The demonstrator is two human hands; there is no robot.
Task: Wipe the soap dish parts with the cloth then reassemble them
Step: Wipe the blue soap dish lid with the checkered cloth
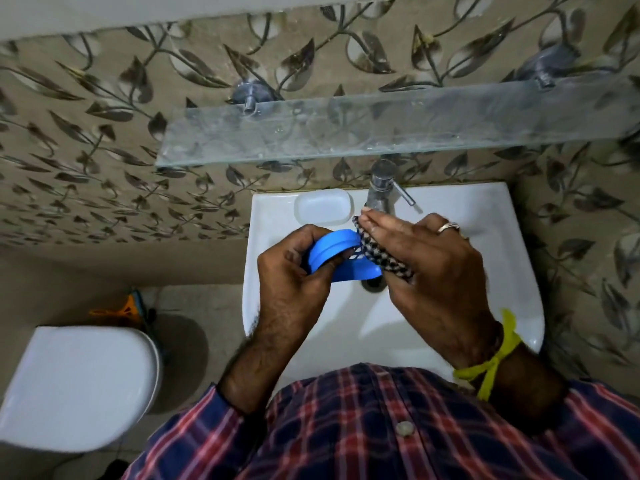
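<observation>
A person in a red and blue checked shirt [381,427] stands over a white sink [485,271], seen from above. Both hands meet over the middle of the basin.

The left hand [294,271] curls its fingers and thumb around a blue soap dish [334,245], gripping it by its left end. The dish looks to be two blue pieces held together: a rounded outer shell on top and, below it, a flatter piece with slots that sticks out toward 3 o'clock. How the two pieces fit cannot be made out.

The right hand [426,261] holds a black and white checked cloth [377,258], bunched under the fingers and pinched from below by the thumb. The cloth presses against the right end of the blue dish, at 3 o'clock from it. A ring sits on one finger, and a yellow thread [498,358] is tied around the wrist.

On the sink's back ledge, at 12 o'clock from the hands, lies a white soap tray [322,206]. Just beside it, at its 3 o'clock, stands a metal tap [381,188]. Above the tap, a glass shelf [381,126] is fixed to a wall [86,133] covered in leaf-patterned tiles. At 8 o'clock from the sink is a white toilet lid [76,386].
</observation>
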